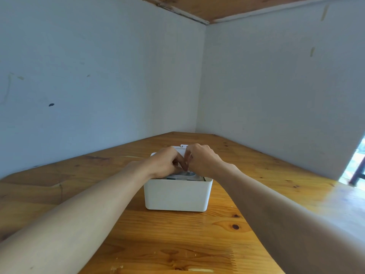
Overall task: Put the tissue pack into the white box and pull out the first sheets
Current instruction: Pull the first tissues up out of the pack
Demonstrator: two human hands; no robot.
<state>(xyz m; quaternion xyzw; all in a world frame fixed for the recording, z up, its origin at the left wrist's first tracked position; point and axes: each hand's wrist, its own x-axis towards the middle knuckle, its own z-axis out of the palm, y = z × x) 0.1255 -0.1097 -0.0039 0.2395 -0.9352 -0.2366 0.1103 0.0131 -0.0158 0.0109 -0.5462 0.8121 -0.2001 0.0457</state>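
A white box (176, 195) stands on the wooden table, its lid (180, 149) raised at the back behind my hands. The tissue pack (185, 176) lies inside the box, only a strip of its top showing above the rim. My left hand (167, 163) rests on the pack's left part with its fingers curled down. My right hand (203, 160) is pinching at the pack's top near the middle. What the fingertips hold is hidden.
The wooden table (177, 234) runs into a corner between two pale blue walls (98, 76). A bright opening (355, 165) shows at the far right edge.
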